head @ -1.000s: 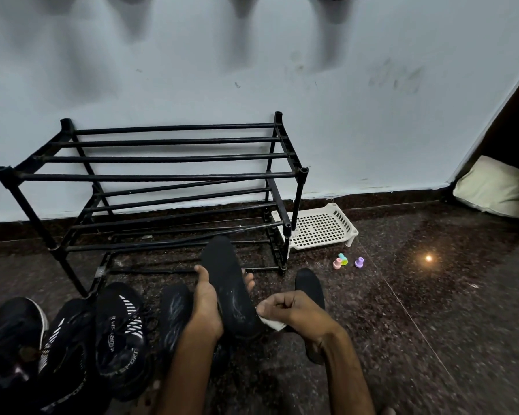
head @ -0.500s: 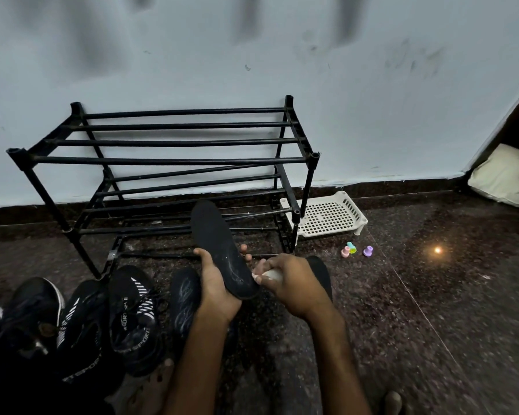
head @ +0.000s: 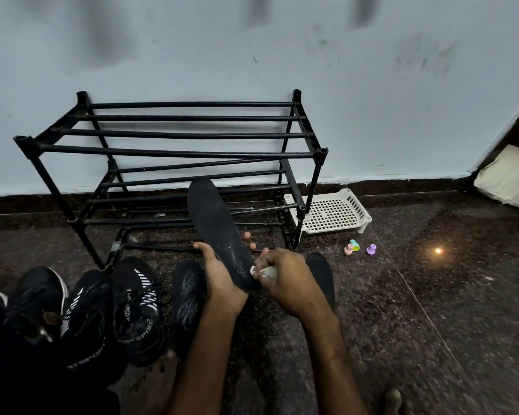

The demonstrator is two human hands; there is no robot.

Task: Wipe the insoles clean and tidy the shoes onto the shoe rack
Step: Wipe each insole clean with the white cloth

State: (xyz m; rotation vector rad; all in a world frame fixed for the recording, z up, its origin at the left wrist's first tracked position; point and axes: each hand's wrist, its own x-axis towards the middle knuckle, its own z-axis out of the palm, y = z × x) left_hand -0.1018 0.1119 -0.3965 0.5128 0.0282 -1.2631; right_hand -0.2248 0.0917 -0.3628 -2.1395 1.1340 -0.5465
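Observation:
My left hand [head: 219, 274] grips a black insole [head: 215, 227] from below, holding it tilted up in front of the black shoe rack [head: 174, 154]. My right hand [head: 285, 280] is shut on a white wipe [head: 262, 271] pressed against the insole's lower end. A second black insole [head: 188, 292] lies on the floor left of my left wrist, and a third [head: 322, 274] lies behind my right hand. Black sport shoes [head: 135, 307] stand in a row at lower left. The rack's shelves hold no shoes.
A white perforated plastic tray [head: 331, 215] lies on the floor right of the rack, with three small coloured caps [head: 358, 248] near it. A pale cushion [head: 510, 181] sits at the far right. The wall [head: 252, 55] backs the rack. My bare foot [head: 153, 384] is at the bottom.
My left hand has lifted the insole higher in front of the rack. My right hand with the wipe has moved onto the insole's lower end.

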